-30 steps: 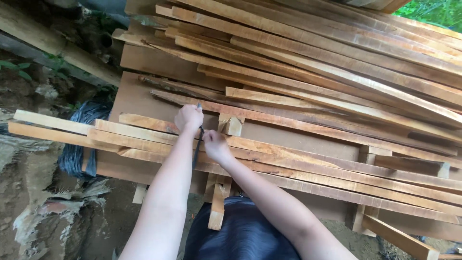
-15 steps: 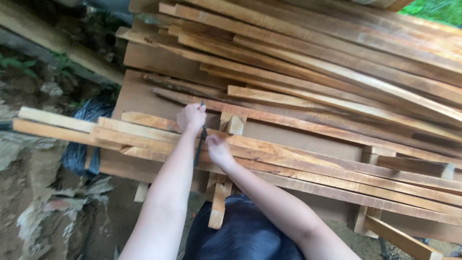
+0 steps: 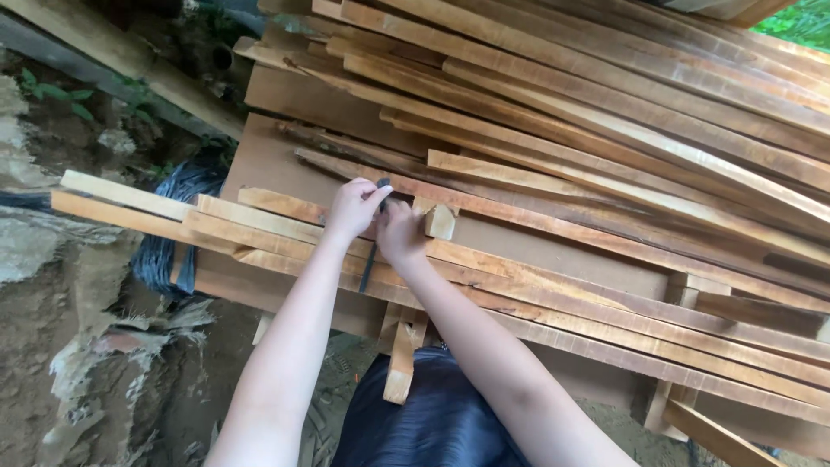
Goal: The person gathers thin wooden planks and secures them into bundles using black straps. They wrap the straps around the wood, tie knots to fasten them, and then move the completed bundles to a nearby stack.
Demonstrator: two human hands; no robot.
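Note:
My left hand (image 3: 353, 210) is closed around a thin dark strap (image 3: 370, 259) that hangs down over the front of a bundle of long wooden slats (image 3: 259, 233). Right beside it, my right hand (image 3: 399, 232) pinches the same strap near its top, fingers touching the left hand. Both hands rest on top of the slats, just left of a small pale wooden block (image 3: 439, 220). The strap's upper end pokes out above my left fingers.
A big stack of reddish planks (image 3: 605, 104) fills the upper right. A flat brown board (image 3: 277, 164) lies beneath the slats. A coil of dark cord (image 3: 169, 251) sits at the left, over rubble and dirt. Short wooden legs (image 3: 402, 355) stick out toward me.
My right hand has moved up along the strap to meet my left hand. The view has shifted slightly to the left and down.

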